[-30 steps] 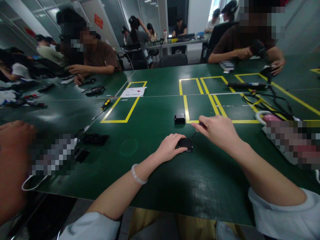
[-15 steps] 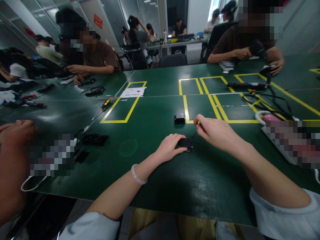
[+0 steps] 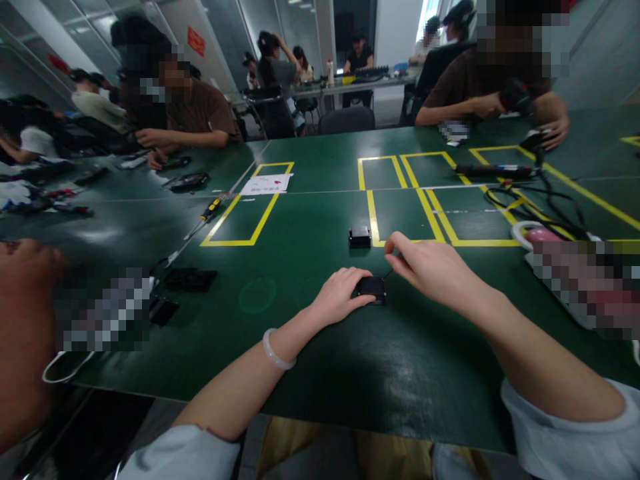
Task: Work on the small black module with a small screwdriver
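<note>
Head view: black block (image 3: 359,237) stood on table (image 3: 350,380)
Left hand (image 3: 341,293): fingers gripped black box (image 3: 373,287)
Right hand (image 3: 425,267): fingers pinched thin tool (image 3: 388,273) beside box

Place: a shared workshop, with office-like fittings
Long table (image 3: 310,360): green-topped, marked off into rectangles with yellow tape (image 3: 227,243)
Tabletop goods: a yellow-and-black screwdriver (image 3: 211,210), loops of black cable (image 3: 560,195), a small black part (image 3: 373,287) under a worker's hand (image 3: 345,293)
Seated people: a co-worker (image 3: 463,80) opposite grips a black handheld tool (image 3: 515,97); others sit at a rear table (image 3: 387,83)
Background: black chairs (image 3: 347,120), glass partitions (image 3: 295,33), a red poster (image 3: 197,41)
</note>
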`<state>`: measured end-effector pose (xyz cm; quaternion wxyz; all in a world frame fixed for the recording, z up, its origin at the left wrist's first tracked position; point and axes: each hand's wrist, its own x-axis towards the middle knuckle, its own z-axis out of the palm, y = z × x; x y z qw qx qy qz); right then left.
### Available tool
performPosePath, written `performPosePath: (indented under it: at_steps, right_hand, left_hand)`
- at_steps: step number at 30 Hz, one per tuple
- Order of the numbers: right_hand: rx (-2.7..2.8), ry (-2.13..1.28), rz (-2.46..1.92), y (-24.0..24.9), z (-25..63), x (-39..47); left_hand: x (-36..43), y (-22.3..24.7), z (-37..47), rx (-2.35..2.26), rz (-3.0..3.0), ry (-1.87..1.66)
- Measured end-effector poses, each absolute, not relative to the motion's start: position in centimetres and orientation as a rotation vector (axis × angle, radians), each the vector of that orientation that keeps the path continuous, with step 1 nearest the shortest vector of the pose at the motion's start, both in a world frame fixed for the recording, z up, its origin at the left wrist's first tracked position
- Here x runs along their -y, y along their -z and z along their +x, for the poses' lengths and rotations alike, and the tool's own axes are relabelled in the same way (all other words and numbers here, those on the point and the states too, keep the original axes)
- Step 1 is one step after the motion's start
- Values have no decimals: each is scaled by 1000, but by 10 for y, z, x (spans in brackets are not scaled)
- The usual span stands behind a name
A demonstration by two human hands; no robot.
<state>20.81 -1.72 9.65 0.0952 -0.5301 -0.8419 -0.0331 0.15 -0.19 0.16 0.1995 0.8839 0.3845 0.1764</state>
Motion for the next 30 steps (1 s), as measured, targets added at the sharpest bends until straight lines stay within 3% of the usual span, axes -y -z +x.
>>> performPosePath:
  at_steps: [30]
  right_hand:
    - [2478, 4, -1533, -98, 207, 17]
  left_hand:
    - [2, -3, 2, -1094, 2454, -478]
